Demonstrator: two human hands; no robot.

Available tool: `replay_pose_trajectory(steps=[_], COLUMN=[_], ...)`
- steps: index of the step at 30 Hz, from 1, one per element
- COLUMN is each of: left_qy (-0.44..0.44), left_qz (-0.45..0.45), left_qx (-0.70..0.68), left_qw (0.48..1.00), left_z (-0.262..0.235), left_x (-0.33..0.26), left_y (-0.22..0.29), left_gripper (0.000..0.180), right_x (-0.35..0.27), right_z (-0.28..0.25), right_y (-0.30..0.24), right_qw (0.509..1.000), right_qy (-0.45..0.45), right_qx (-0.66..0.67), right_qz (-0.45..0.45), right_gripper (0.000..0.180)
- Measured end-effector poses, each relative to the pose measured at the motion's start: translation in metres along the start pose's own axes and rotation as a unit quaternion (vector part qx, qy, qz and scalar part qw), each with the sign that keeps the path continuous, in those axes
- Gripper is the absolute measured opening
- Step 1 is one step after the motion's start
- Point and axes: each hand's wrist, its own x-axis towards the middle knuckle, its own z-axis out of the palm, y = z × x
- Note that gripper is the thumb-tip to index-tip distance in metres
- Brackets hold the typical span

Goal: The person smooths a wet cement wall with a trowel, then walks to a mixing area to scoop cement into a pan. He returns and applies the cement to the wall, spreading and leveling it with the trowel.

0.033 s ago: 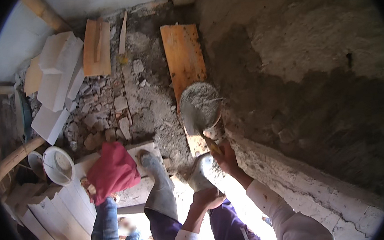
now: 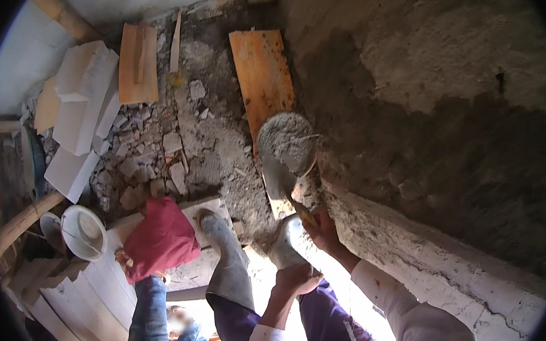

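My right hand (image 2: 322, 229) grips the handle of a trowel (image 2: 278, 178). Its grey blade lies against the near-left rim of a bucket (image 2: 309, 171) full of wet grey mortar (image 2: 285, 137). The bucket stands on a long orange-brown board (image 2: 263, 75) at the foot of the wall. Closer to me, my left hand (image 2: 299, 279) is closed in a fist in front of my right boot (image 2: 285, 246); what it holds, if anything, is hidden. My other boot (image 2: 224, 254) is planted to the left, by a pale slab.
Damp, partly plastered wall (image 2: 424, 139) rises on the right above a cracked ledge (image 2: 422, 271). Broken rubble (image 2: 134, 162) and pale blocks (image 2: 81, 102) lie left. Beside me are another person's jeans (image 2: 149, 327), a dark red cloth (image 2: 163, 237) and a white bucket (image 2: 83, 232).
The trowel blade has shifted slightly toward me at the bucket's rim and looks less blurred. My left hand keeps nearly the same place.
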Motion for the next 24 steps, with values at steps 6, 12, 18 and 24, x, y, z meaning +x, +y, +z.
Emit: replay_pose_trajectory(steps=[6, 12, 18, 24], left_qy=[0.048, 0.035, 0.031, 0.006], left_qz=[0.003, 0.006, 0.005, -0.017], left_qx=[-0.021, -0.053, -0.023, -0.032], left_qw=[0.999, 0.998, 0.999, 0.999], left_z=[0.003, 0.004, -0.001, -0.007], left_x=[0.001, 0.017, 0.017, 0.015], left_y=[0.000, 0.002, 0.014, 0.021], left_gripper=[0.051, 0.052, 0.052, 0.055], right_x=[-0.029, 0.106, 0.277, 0.300], right_z=[0.013, -0.100, -0.146, -0.140], right_y=[0.067, -0.025, -0.144, -0.153], right_qw=[0.971, 0.939, 0.906, 0.903], right_qy=[0.131, -0.022, -0.165, -0.171], right_qx=[-0.193, -0.341, -0.389, -0.392], right_qz=[0.058, -0.037, -0.032, -0.027], right_gripper=[0.036, 0.054, 0.058, 0.053])
